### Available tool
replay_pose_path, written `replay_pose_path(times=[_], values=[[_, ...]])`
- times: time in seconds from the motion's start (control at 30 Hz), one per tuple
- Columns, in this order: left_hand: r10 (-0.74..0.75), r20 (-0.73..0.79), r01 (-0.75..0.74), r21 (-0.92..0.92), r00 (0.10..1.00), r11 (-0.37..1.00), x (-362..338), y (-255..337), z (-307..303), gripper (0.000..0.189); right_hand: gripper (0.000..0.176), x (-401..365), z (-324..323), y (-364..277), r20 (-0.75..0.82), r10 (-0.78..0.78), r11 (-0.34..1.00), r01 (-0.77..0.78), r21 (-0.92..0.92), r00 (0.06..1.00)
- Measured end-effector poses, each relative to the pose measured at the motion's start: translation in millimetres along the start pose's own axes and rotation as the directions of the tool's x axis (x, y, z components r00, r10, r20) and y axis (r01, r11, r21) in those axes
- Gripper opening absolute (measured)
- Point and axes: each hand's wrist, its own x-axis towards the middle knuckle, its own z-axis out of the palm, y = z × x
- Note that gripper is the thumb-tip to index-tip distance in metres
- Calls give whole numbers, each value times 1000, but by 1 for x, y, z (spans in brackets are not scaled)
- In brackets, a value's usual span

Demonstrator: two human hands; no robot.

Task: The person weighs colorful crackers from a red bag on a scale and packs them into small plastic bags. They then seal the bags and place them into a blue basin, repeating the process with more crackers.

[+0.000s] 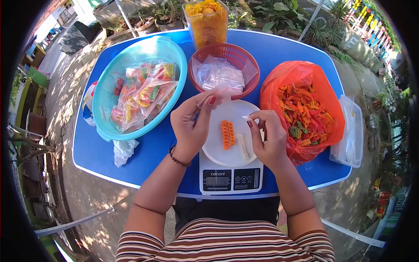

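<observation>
My left hand [192, 120] is closed in a pinch on a small clear plastic bag [224, 93], above the far left of the scale's plate. My right hand [269, 139] is closed at the plate's right side, its thumb and finger pinching a small white piece [245, 118] too small to name. Below both hands lies the round white plate [214, 150] of a kitchen scale [231, 180]. On the plate are orange ridged snack pieces [228, 135], side by side, and a white one [243, 146]. The scale's display is unreadable.
A turquoise basket [183, 65] of filled snack bags stands left; a red basket [254, 61] holds clear bags. A red plastic bag [273, 76] of colourful snacks sits right, beside a clear container [352, 131]. A tub of yellow chips [206, 24] stands at the back. Crumpled plastic [125, 151] lies left.
</observation>
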Motion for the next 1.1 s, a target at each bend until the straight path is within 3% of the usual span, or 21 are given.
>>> replay_pose_path(times=[0.07,0.1,0.2,0.33,0.43,0.5,0.83,0.93,1.03,1.1], values=[[58,60,-65,132,997,989,-1,1,-2,19,25,-1,2,-5,-138,79,990,-61,128,987],[82,94,-99,195,992,976,-2,2,-3,19,23,0,-2,-3,-137,-8,995,21,94,990],[272,195,-326,351,942,878,-1,10,-2,22,29,-2,2,2,-293,-135,955,203,216,947],[358,266,-432,317,895,844,-5,12,1,26,28,-8,-6,-4,-306,-104,917,210,340,946],[370,321,-466,312,872,828,-8,15,2,24,26,-6,-1,-17,-338,35,796,178,579,940],[353,362,-472,328,863,818,-9,20,1,24,27,-7,-4,-14,-267,9,833,140,535,964],[190,382,-276,183,904,943,-11,27,4,17,18,-3,-7,-12,-272,31,893,95,440,962],[119,364,-187,155,924,970,-14,21,5,12,13,-2,-9,-10,-198,-30,949,91,303,980],[53,363,-110,140,930,984,-15,21,5,10,14,-1,-4,-6,-205,-24,937,94,337,978],[27,346,-70,112,938,991,-14,19,6,9,16,0,-6,-7,-178,-72,960,117,256,981]])
